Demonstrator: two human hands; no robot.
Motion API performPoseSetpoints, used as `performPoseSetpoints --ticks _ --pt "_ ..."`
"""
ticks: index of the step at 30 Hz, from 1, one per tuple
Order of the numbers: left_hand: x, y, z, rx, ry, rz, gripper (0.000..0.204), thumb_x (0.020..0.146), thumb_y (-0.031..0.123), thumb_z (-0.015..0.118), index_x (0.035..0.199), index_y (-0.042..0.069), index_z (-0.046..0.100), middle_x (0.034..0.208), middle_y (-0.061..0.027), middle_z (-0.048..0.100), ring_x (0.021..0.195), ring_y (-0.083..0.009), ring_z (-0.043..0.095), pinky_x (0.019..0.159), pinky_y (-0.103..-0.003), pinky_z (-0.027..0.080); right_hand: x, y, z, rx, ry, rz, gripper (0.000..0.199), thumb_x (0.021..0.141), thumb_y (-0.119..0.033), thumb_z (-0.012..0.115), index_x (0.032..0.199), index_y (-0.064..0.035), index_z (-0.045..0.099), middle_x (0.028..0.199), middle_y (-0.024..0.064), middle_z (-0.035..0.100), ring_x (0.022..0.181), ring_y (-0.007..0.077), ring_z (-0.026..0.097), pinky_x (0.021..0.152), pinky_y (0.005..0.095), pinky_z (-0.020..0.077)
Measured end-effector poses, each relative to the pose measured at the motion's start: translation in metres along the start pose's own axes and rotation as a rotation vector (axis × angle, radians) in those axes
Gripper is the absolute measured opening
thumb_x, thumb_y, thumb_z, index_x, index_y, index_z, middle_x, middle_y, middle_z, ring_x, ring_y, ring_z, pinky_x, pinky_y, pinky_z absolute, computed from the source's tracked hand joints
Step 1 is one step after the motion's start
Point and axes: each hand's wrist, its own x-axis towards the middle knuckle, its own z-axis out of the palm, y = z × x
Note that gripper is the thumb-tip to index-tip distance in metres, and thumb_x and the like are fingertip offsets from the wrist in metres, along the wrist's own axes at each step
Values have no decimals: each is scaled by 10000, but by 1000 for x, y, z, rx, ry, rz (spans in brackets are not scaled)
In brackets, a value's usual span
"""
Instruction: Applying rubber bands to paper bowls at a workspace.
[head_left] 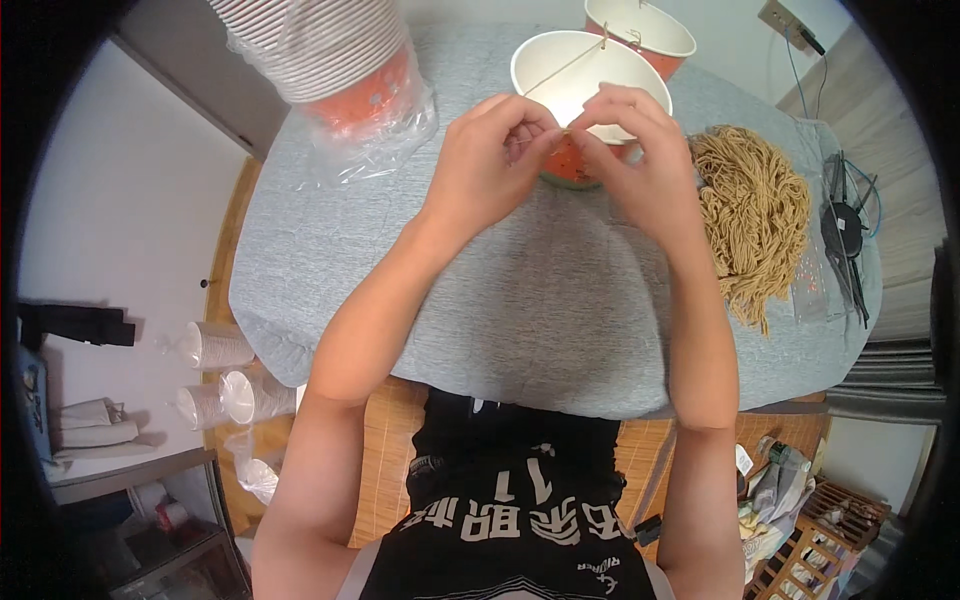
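Observation:
A paper bucket (545,62), white inside and orange-red outside, stands upright on the table before me. A thin tan cord (565,68) is fastened at its far rim and stretches across the opening toward my left hand. At the near rim, my left hand (492,160) is closed, thumb and forefinger pinched. My right hand (640,150) pinches right beside it, and the fingertips of both almost meet over a short bit of cord. The exact hold is partly hidden by my fingers. Behind this bucket is a second one (660,30) with cord on its rim.
A tall stack of nested paper buckets (365,85) in clear plastic stands at the table's far left. To the right lies a heap of tan cord (750,210), with a black stand-like object (843,230) beyond it. Wrapped white stacks (225,345) rest on the floor at left.

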Motion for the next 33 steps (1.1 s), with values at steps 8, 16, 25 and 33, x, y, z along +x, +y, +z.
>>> performPoseSetpoints --ticks 8,16,25,33 --pt "0 -1 -4 -78 54 9 97 868 64 743 927 20 679 802 -62 634 661 -152 588 622 -289 501 19 -6 -12 319 -314 353 126 897 -51 655 1010 -28 707 1096 86 689 953 198 690 791 331 597" --pt "-3 -3 -7 -116 -6 -191 78 908 74 721 942 13 686 759 50 606 692 -25 501 624 -200 431 -39 -35 -3 134 144 296 211 913 -90 697 1116 -32 697 1049 64 728 866 130 668 780 272 510" --pt "-1 -4 -6 -158 -115 -323 79 936 78 687 982 13 685 774 62 621 684 -2 499 608 -170 400 -36 -41 39 1468 120 1184 322 989 -311 659 1250 -124 633 1171 -41 639 986 89 552 862 277 456" --pt "-1 -7 -5 -288 -123 -328 100 945 91 683 995 5 678 806 39 654 714 -10 549 628 -171 417 -47 -31 62 1572 179 1122 282 979 -290 673 1221 -149 639 1128 -64 636 938 75 529 814 257 443"
